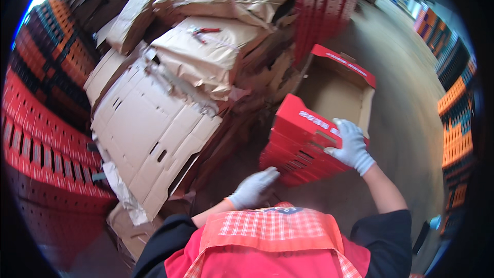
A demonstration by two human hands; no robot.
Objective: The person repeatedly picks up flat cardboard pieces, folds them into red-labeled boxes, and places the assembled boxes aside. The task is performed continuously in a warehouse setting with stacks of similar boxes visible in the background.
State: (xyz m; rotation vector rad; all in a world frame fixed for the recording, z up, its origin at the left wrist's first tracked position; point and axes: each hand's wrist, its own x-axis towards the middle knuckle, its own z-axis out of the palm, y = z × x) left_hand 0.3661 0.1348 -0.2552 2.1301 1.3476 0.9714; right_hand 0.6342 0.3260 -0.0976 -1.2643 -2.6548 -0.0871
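In front of me, right of centre, is an open-topped red cardboard box [337, 90] with a brown inside. It sits on top of a stack of red boxes [293, 159]. My right hand [351, 146], in a pale grey glove, grips the box's near end, fingers at the rim and thumb against the red face. My left hand [256, 189], gloved the same way and slightly blurred, has its fingers stretched toward the stack's lower left side. Whether it touches the stack I cannot tell. Flat brown cardboard sheets [149, 128] lie piled to the left.
Red-handled pliers or cutters [206, 30] rest on a paper-wrapped bundle [200, 51] beyond the sheets. Stacks of red boxes [51, 144] line the left side, with more red stacks [329, 5] at the back. Orange and dark stacks [455, 134] stand across the floor [406, 82] at right.
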